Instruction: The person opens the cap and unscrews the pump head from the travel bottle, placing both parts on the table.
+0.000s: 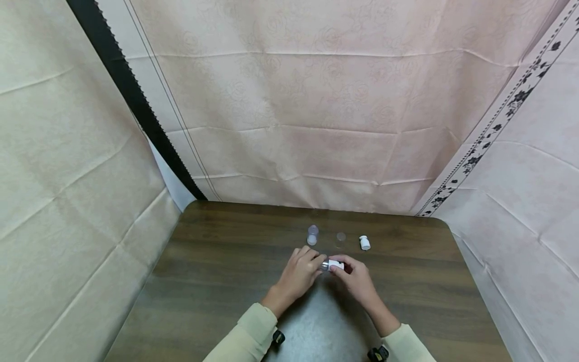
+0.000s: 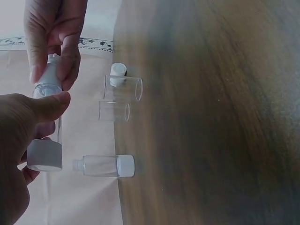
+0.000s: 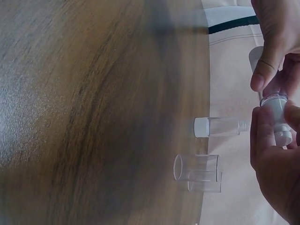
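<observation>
Both hands meet over the near middle of the table, on one small clear bottle with a white base. My left hand grips its clear body, thumb laid across it in the left wrist view. At the bottle's other end, my right hand pinches the white pump top between thumb and fingers. The pump top lines up with the bottle's neck, and fingers hide part of the joint. Beyond the hands stands a second clear bottle with a white base and a bare threaded neck.
Two clear cylindrical caps stand beside the second bottle, one partly overlapping the other in the right wrist view. A loose white pump top is farther right. The wooden table ends at hanging pale cloth behind and at both sides.
</observation>
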`<action>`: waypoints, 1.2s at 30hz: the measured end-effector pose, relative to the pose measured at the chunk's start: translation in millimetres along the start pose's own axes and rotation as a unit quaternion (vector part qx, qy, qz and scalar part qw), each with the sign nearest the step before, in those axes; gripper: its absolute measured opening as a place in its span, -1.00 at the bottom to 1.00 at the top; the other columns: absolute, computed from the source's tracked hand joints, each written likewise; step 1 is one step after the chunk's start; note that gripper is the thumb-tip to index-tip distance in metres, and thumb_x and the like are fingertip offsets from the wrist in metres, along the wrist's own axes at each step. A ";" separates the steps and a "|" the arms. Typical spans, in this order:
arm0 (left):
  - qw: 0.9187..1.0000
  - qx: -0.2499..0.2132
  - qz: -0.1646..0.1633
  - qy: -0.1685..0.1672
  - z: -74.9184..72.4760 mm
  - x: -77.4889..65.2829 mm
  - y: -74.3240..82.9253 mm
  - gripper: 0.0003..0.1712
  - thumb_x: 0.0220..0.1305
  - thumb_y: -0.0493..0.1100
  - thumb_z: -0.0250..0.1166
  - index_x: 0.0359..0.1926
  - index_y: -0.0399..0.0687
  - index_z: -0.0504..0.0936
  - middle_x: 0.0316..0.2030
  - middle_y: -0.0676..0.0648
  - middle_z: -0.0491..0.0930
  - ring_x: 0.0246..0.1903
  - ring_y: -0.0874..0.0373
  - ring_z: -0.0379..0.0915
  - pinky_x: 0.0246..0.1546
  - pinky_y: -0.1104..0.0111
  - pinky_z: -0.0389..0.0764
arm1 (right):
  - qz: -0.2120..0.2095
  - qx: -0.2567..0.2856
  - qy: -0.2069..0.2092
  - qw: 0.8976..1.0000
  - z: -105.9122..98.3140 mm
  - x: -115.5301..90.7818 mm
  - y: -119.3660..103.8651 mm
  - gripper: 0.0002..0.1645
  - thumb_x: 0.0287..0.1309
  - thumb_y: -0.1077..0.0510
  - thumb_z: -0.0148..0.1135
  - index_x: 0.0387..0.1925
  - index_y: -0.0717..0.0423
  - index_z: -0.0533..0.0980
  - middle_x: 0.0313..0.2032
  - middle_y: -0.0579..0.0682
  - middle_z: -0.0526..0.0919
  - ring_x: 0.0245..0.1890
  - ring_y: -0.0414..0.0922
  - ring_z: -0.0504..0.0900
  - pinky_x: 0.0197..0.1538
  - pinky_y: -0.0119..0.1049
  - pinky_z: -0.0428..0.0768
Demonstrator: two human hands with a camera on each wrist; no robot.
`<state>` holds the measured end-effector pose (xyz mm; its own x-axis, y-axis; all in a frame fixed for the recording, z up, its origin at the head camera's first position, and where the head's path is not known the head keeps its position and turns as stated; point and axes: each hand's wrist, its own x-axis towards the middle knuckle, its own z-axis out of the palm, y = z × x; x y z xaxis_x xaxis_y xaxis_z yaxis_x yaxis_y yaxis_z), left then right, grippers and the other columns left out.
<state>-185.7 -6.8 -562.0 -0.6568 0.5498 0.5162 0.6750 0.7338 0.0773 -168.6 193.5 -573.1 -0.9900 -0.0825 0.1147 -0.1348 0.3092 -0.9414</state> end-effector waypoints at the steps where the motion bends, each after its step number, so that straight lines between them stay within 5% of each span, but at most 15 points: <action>1: 1.000 -0.002 -0.002 -0.002 0.0 0.0 0.3 -0.61 0.15 -0.09 0.59 0.02 0.05 0.78 -0.15 0.08 0.73 -0.17 0.21 0.53 -0.19 0.33 0.49 | 0.000 -0.005 0.001 1.000 -0.2 -0.2 -0.2 -0.77 0.24 0.23 0.44 -0.06 0.12 0.73 -0.17 0.11 0.76 -0.33 -0.25 0.60 -0.31 -0.43 0.60; 16: 0.997 -0.040 -0.025 -0.055 -1.8 -3.8 0.3 -0.53 0.22 0.06 0.51 0.11 0.01 0.75 -0.13 0.07 0.75 -0.17 0.21 0.56 -0.18 0.34 0.55 | -0.116 -0.032 0.020 0.992 1.3 -5.8 -0.1 -0.64 0.04 0.41 0.53 -0.11 0.08 0.71 -0.02 0.08 0.77 -0.04 -0.05 0.73 -0.14 -0.41 0.72; 25: 0.999 -0.026 -0.023 -0.037 -2.9 -2.8 -0.3 -0.55 0.16 0.04 0.57 0.05 0.01 0.77 -0.18 0.07 0.73 -0.21 0.20 0.52 -0.24 0.37 0.48 | -0.041 0.053 -0.010 0.998 -0.5 -3.5 -1.3 -0.67 0.28 0.29 0.39 0.07 0.18 0.61 0.12 0.21 0.68 0.13 0.02 0.66 0.03 -0.49 0.64; 30: 1.000 -0.001 -0.012 -0.026 -3.1 -1.3 -0.7 -0.56 0.13 0.03 0.59 0.03 0.05 0.77 -0.17 0.08 0.72 -0.20 0.19 0.53 -0.24 0.36 0.48 | 0.007 0.004 0.011 1.000 -0.4 0.5 -3.6 -0.64 0.40 0.13 0.32 0.15 0.16 0.60 0.11 0.20 0.69 0.13 0.04 0.67 0.10 -0.45 0.61; 36: 0.999 0.031 0.009 -0.018 -2.0 -1.3 -0.2 -0.57 0.12 0.02 0.60 0.01 0.06 0.77 -0.18 0.08 0.72 -0.19 0.19 0.53 -0.25 0.36 0.47 | 0.064 -0.073 0.007 0.995 -0.9 2.6 -4.1 -0.70 0.44 0.02 0.27 0.08 0.04 0.67 -0.06 0.04 0.75 -0.12 -0.16 0.65 -0.11 -0.40 0.58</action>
<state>-184.3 -8.5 -561.0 -0.6565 0.5764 0.4866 0.6658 0.7460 0.0146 -170.7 192.8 -568.6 -0.9998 -0.0209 0.0017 -0.0110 0.4501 -0.8929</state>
